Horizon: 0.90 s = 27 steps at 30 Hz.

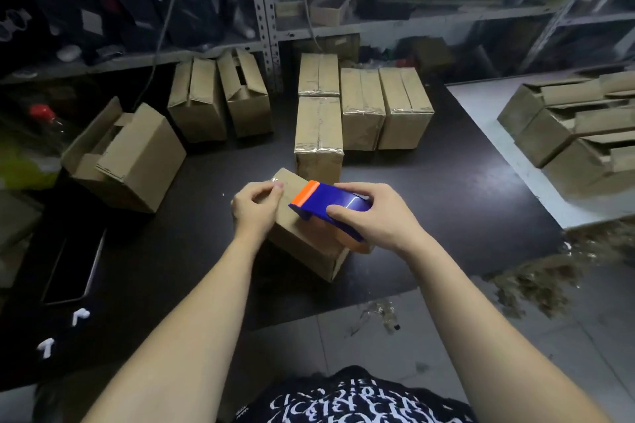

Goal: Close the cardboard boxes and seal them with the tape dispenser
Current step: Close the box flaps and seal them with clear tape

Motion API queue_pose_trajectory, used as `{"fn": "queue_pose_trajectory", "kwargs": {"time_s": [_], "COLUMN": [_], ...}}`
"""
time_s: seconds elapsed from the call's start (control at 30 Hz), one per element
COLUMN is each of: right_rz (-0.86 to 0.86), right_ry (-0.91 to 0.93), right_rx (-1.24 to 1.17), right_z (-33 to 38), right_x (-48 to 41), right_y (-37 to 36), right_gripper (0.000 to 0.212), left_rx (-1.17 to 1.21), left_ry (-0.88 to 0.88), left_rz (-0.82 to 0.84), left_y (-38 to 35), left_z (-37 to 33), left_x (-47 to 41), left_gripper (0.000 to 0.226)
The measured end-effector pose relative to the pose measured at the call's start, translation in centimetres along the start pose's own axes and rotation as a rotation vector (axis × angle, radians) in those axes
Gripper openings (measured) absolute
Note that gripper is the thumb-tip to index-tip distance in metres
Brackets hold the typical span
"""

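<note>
A small closed cardboard box (302, 244) lies on the dark table in front of me, turned at an angle. My right hand (371, 216) grips a blue tape dispenser (326, 204) with an orange blade end, held on top of the box. My left hand (256, 206) grips the box's far left end, with the thumb and fingers pressing down the tape there. Several taped boxes (360, 106) stand in rows behind. Three open boxes stand at the left, the nearest open box (127, 158) with its flaps up.
A dark table (446, 203) bears everything. Flattened or open cartons (570, 127) are stacked on a white surface at the right. Metal shelving (268, 10) with clutter rises behind. Brown scraps (536, 271) litter the floor at the right. A black tray (72, 268) lies at the left.
</note>
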State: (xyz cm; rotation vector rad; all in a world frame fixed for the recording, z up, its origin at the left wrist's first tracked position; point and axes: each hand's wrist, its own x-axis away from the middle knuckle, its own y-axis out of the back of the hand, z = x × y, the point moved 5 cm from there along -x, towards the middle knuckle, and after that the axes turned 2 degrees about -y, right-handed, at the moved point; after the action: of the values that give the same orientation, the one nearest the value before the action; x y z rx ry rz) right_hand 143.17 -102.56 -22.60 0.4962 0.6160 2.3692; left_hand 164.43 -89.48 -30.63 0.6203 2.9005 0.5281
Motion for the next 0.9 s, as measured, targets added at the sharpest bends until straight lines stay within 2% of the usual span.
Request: {"fn": "queue_pose_trajectory", "kwargs": {"time_s": [0.1,0.33,0.53,0.67,0.83,0.9], "right_rz": [0.008,-0.062,-0.110,-0.146,-0.125,-0.102], "right_ry": [0.014,-0.026,-0.152,-0.123,-0.136,-0.130], "right_rx": [0.020,-0.082,-0.175,-0.147,-0.100,-0.102], "right_z": [-0.6,-5.9,-9.8,-10.4,-13.7,-14.7], "right_x": [0.6,3.8,6.2,6.5,7.9,8.5], "right_y": [0.5,1.9,1.4,0.6,1.4,1.5], "right_gripper": [0.055,0.042,0.039,0.044,0.061,0.055], "left_rx": [-0.053,-0.030,0.011,-0.055,-0.046,-0.046], "left_ry": [-0.005,0.039,0.128,0.088,0.073,0.060], "left_rz": [0.026,0.064,0.062,0.085,0.105,0.099], "left_y": [0.2,0.2,0.1,0.3,0.0,-0.2], "left_z": [0.1,0.0,-0.1,0.5,0.5,0.4], "left_x": [-0.2,-0.4,-0.1,-0.7,-0.9,-0.9], "left_gripper": [0.014,0.016,0.043,0.044,0.038,0.032]}}
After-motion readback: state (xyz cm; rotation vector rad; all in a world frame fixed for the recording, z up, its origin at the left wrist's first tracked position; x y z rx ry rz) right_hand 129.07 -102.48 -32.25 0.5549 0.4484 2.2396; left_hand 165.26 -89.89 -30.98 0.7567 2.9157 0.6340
